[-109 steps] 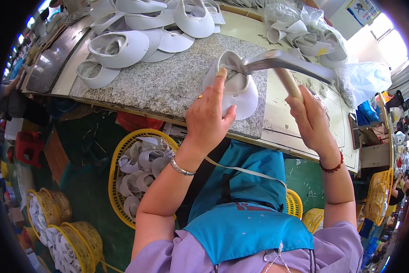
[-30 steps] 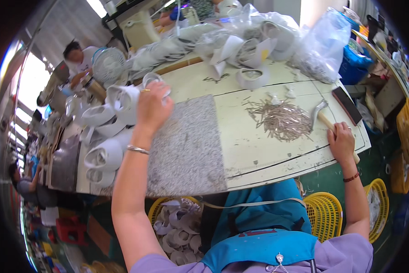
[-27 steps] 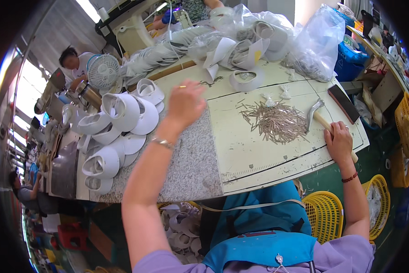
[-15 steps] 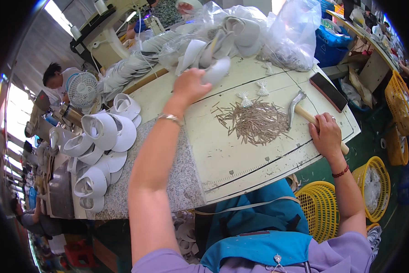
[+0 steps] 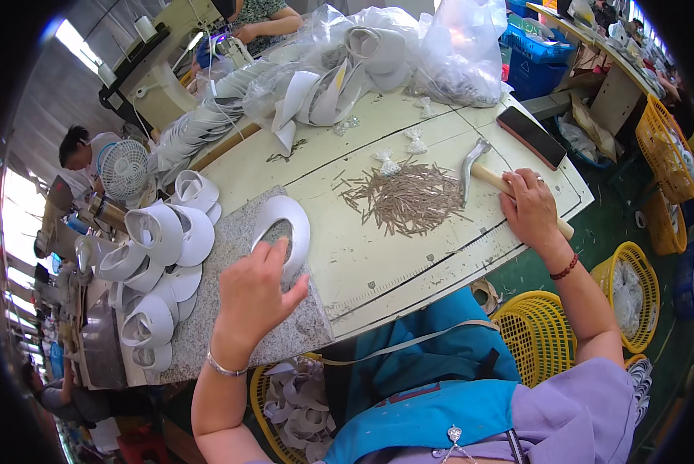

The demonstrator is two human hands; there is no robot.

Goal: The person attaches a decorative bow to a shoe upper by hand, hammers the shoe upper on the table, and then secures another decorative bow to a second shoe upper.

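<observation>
The person's left hand (image 5: pixel 258 298) rests on a white shoe upper (image 5: pixel 284 232). The shoe upper lies on a grey stone slab (image 5: pixel 231 325) that sits on the near left part of the bench (image 5: pixel 378 263). The fingers are bent and spread a little, and the fingertips touch the near rim of the white piece. They press on it more than wrap around it.

The right hand (image 5: pixel 531 210) is on the right side of the bench. Its fingers are curled tight around the wooden handle of a hammer (image 5: pixel 492 179). The metal head of the hammer points away from the person and lies on the bench top.

Between the two hands is a heap of thin brown nails (image 5: pixel 409 203), just beside the hammer head. A dark flat block (image 5: pixel 532 137) lies past the right hand, near the bench edge.

To the left of the slab is a pile of finished white shoe uppers (image 5: pixel 158 263), stacked on each other. More white pieces sit in clear plastic bags (image 5: pixel 409 54) at the far side of the bench. A small white fan (image 5: pixel 124 168) stands far left.

Under the bench there are yellow baskets (image 5: pixel 536 336). The one under the left arm holds more white pieces. The person wears a blue apron (image 5: pixel 432 387).
</observation>
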